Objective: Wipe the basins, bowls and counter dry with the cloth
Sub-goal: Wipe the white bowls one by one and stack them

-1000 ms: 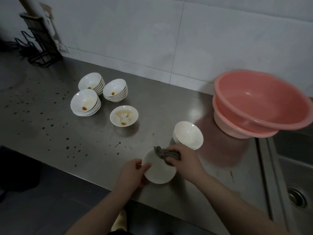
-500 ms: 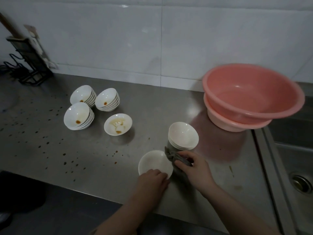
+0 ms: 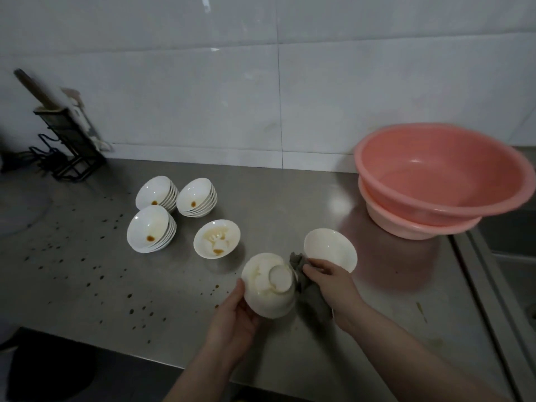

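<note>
Bowl (image 3: 268, 288) gripped by left hand (image 3: 235, 316), right hand (image 3: 333, 281) clutching cloth (image 3: 310, 297); 3 stacks (image 3: 152, 229) nearby.

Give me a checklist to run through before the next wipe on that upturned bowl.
1. Left hand grips the upturned bowl: ok.
2. Right hand holds the grey cloth: ok.
3. Cloth against the bowl's outer wall: ok.
4. Bowl's outside dry: cannot tell.
5. Wiped bowls apart from the stained single bowl: ok.
6. Counter free of brown drops: not ok.
</note>
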Demonstrator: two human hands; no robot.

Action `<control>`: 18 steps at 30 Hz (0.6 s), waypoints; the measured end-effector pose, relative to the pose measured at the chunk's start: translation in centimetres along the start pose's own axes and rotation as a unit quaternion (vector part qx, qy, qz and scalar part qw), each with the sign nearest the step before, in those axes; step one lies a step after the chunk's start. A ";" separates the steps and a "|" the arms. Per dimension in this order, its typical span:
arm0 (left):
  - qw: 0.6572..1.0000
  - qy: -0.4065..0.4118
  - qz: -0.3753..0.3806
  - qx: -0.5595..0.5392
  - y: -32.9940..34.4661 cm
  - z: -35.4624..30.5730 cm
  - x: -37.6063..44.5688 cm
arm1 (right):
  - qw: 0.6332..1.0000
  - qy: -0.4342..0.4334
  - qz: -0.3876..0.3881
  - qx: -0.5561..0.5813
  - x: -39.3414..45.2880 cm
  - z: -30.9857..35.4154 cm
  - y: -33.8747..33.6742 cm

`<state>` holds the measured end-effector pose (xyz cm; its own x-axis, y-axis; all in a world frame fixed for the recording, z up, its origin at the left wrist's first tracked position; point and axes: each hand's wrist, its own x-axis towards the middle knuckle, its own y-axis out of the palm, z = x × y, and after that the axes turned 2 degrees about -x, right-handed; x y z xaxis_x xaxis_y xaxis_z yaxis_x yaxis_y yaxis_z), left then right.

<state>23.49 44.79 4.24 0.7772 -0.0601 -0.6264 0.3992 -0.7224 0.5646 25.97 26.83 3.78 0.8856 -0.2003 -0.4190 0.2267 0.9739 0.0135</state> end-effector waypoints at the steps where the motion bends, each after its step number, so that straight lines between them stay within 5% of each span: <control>1: 1.000 0.003 0.005 0.010 -0.1 -0.1 0.0 | 1.000 0.012 0.002 -0.013 0.3 0.0 0.6; 5: 0.995 0.031 0.022 0.094 -0.3 -0.7 -0.2 | 0.998 0.007 0.025 -0.066 1.0 0.7 2.1; 12: 0.980 0.081 0.019 0.182 0.5 -1.9 -0.1 | 0.930 -0.234 0.066 -0.276 -0.1 2.0 3.7; 18: 0.997 0.060 0.000 0.048 2.0 -1.6 0.3 | 0.836 -0.423 0.090 -0.337 -1.3 -0.2 4.7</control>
<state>25.34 44.46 6.01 0.8321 0.0187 -0.5544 0.3549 -0.7859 0.5063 25.82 31.67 4.15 0.9153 0.2291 0.3312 0.0319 0.7785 -0.6268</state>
